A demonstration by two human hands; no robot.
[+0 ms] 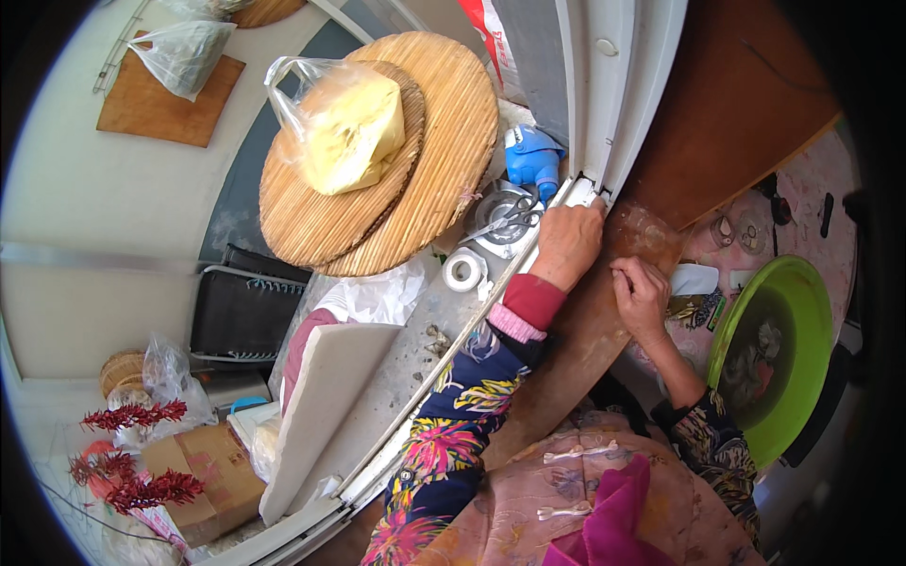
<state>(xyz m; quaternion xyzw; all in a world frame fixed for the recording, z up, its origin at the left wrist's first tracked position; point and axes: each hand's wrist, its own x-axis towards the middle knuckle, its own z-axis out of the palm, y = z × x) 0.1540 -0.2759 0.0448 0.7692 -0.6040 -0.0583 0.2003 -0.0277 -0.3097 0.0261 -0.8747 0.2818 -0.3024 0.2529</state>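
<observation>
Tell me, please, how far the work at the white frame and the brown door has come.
Done: nothing looks finished. In hand: the left hand presses on the white frame at its lower corner, and the right hand rests on the brown door beside it. Left: the scissors and the roll of white tape lie on the ledge, in no hand.

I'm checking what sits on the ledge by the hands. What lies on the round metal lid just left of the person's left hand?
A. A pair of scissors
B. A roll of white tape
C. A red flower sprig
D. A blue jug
A: a pair of scissors lies across the round metal lid, just beside the left hand; the tape roll sits apart, lower down.
</observation>
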